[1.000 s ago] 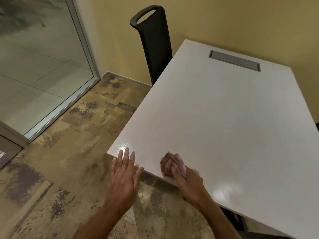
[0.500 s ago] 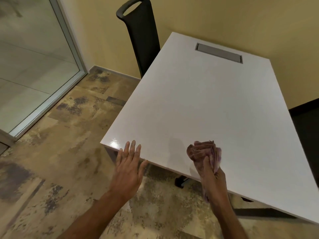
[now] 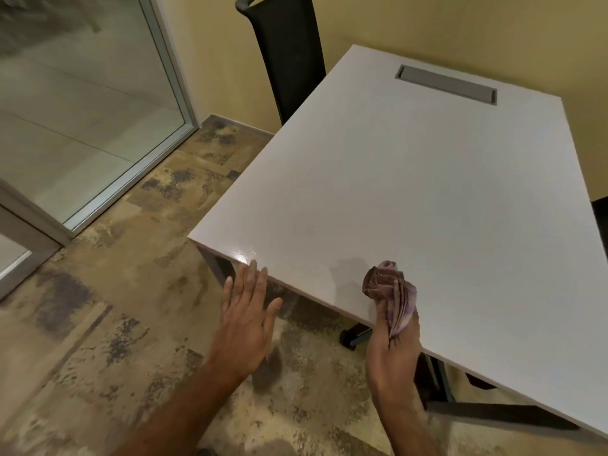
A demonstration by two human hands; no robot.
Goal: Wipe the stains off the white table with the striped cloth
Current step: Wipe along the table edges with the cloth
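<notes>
Seemingly soft, light and limp, the striped cloth (image 3: 388, 284) sits wadded in the curled fingers of the right hand (image 3: 394, 343) at the table (image 3: 427, 192)'s near edge, best gripped bunched; the left hand (image 3: 245, 320) is straight-fingered.

White table (image 3: 411, 199), brownish-purple bunched cloth (image 3: 390, 287), black chair (image 3: 286, 54), mottled tan floor (image 3: 131, 307).

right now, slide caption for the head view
Right hand holds bunched striped cloth at white table edge; left hand open.
</notes>
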